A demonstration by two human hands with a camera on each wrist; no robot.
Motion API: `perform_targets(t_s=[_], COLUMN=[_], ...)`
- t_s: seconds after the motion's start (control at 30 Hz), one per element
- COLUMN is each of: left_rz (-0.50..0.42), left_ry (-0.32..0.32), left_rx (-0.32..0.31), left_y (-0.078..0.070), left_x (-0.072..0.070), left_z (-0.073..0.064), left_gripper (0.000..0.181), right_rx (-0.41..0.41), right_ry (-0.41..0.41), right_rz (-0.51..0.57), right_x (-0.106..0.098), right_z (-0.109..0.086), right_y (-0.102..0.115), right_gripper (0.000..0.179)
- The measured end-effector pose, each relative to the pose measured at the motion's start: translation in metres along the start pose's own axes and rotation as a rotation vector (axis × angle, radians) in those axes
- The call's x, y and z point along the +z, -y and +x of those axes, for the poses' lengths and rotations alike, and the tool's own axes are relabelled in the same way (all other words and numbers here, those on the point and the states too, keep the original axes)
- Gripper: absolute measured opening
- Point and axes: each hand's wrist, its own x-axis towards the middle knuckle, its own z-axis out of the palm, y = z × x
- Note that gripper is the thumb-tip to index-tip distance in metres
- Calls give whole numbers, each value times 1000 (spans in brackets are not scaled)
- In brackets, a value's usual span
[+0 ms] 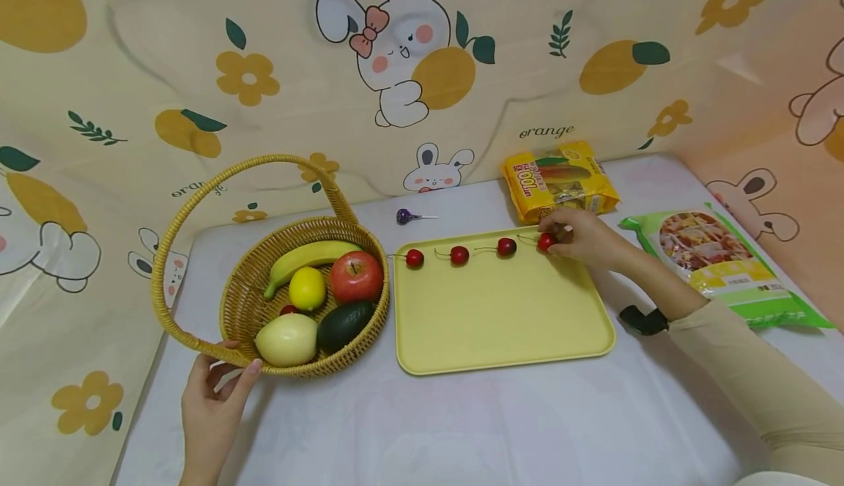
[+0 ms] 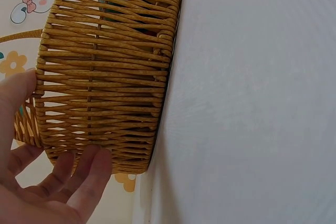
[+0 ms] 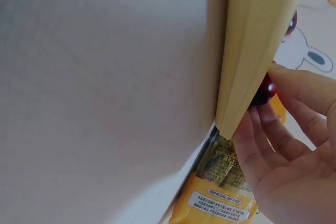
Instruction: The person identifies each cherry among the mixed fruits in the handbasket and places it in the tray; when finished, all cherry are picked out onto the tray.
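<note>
My right hand [image 1: 572, 237] pinches a red cherry [image 1: 546, 243] between thumb and fingers at the far right corner of the yellow tray [image 1: 501, 325]. Three more cherries with stems, among them one [image 1: 459, 255] near the middle, line the tray's far edge to its left. In the right wrist view the cherry [image 3: 266, 88] shows between the fingertips, partly behind the tray's side. My left hand [image 1: 217, 398] holds the near left rim of a wicker basket [image 1: 240, 303], thumb at the rim and fingers against the woven side [image 2: 105, 98].
In the basket lie a banana [image 1: 313, 257], an apple [image 1: 356, 278], a lemon [image 1: 307, 289], a pale green fruit [image 1: 286, 340] and a dark green one [image 1: 345, 326]. A purple lollipop [image 1: 404, 216], a yellow food pack [image 1: 560, 182] and a green bag [image 1: 725, 266] lie around the tray.
</note>
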Motion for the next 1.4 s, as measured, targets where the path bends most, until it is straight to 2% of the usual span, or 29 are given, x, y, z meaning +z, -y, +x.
perform_targets(t_s=[0.17,0.3,0.4,0.5,0.6,0.7,0.8,0.9,0.97,1.07,1.2,1.33,1.4], left_rz=[-4,-15,-7,0,10,-12,-30,-54,-68,-89,-98,-84,-83], left_ry=[-1,-1,-15,-32,-37,-33,-27,-24,-16,3,18,11,17], left_rx=[-8,10,9,-2,5,14,22,42,59,75,98,113,121], left_y=[0,0,0,0,1,2,2,2,3,4,6,8,9], left_x=[0,0,-3,-8,-11,-13,-13,-12,-10,-6,-2,-2,-2], left_z=[0,0,-2,-3,-3,-2,0,1,2,2,3,3,3], left_gripper=[42,42,42,42,43,42,42,41,41,41,41,41,42], right_rx=[16,-36,-98,-178,-281,-409,-515,-565,-544,-406,-221,-137,-116], right_ry=[11,-18,-24,33,141,285,487,725,865,993,1046,1086,1109], right_rz=[-7,-27,1,103,213,282,281,239,217,207,238,251,215], right_x=[-1,-3,0,12,35,61,88,117,138,164,190,207,211], right_z=[0,1,13,37,71,108,145,176,191,204,213,220,224], right_y=[-2,6,27,57,97,150,212,268,295,317,324,323,320], right_gripper=[27,26,21,16,15,18,23,30,34,38,40,43,45])
